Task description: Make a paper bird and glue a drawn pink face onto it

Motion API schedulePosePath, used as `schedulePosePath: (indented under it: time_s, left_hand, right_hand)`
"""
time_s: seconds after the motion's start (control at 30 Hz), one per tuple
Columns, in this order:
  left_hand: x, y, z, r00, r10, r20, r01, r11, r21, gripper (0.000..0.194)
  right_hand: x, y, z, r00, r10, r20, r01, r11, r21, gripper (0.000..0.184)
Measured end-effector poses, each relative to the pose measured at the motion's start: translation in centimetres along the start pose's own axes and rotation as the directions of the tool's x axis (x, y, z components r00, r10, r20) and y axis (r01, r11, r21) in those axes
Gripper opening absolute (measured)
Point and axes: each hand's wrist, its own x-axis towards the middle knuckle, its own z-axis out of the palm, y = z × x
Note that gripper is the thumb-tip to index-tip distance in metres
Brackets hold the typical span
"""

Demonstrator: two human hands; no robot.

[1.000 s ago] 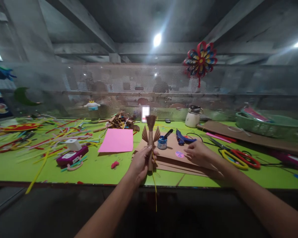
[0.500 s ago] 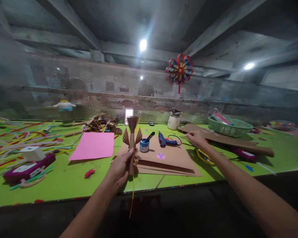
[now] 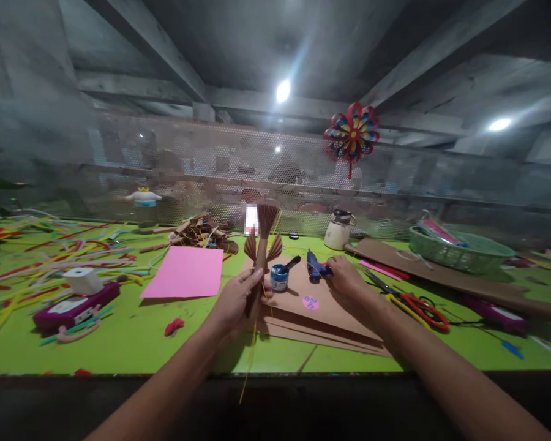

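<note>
My left hand (image 3: pixel 237 299) is wrapped around the stem of a brown paper craft (image 3: pixel 259 256) with pleated fans, held upright over the table. A thin yellow string (image 3: pixel 253 352) dangles below it. At the blue hot glue gun (image 3: pixel 316 267), my right hand (image 3: pixel 348 278) has its fingers closed on the handle end; the gun lies on stacked brown cardboard sheets (image 3: pixel 335 315). Between the hands sits a small blue-labelled jar (image 3: pixel 279 280) with a dark-handled tool in it. A round pink sticker (image 3: pixel 310 302) is on the cardboard.
Scissors with orange handles (image 3: pixel 425 312) lie right of my forearm. Behind them are a cardboard strip (image 3: pixel 441 269) and a green basket (image 3: pixel 477 251). A pink sheet (image 3: pixel 186 272), a purple power strip (image 3: pixel 78 308) and coloured pipe cleaners (image 3: pixel 64 248) occupy the left side.
My right hand has come back leftward from beside the cardboard strip to the glue gun and closed on its handle. The scissors are now uncovered. The view has turned slightly left.
</note>
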Motion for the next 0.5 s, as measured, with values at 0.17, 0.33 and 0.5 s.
schedulePosePath:
  time_s: [0.17,0.33,0.5]
  left_hand:
    - [2.7,2.0,1.2,0.997,0.066,0.031,-0.066,0.998,0.000,0.012]
    - [5.1,0.8,1.4,0.999,0.012,-0.043,-0.013,1.000,-0.005,0.008]
    - [5.3,-3.2,0.3,0.986,-0.075,-0.150,0.080,0.996,0.034,0.009]
  right_hand:
    - [-0.6,-0.1,0.6,1.000,0.025,-0.011,-0.025,0.999,-0.036,0.016]
    - [-0.8,-0.3,1.0,0.999,0.046,0.024,-0.045,0.999,-0.018,0.012]
    - [-0.7,-0.3,1.5,0.995,0.095,0.004,-0.095,0.994,0.050,0.016]
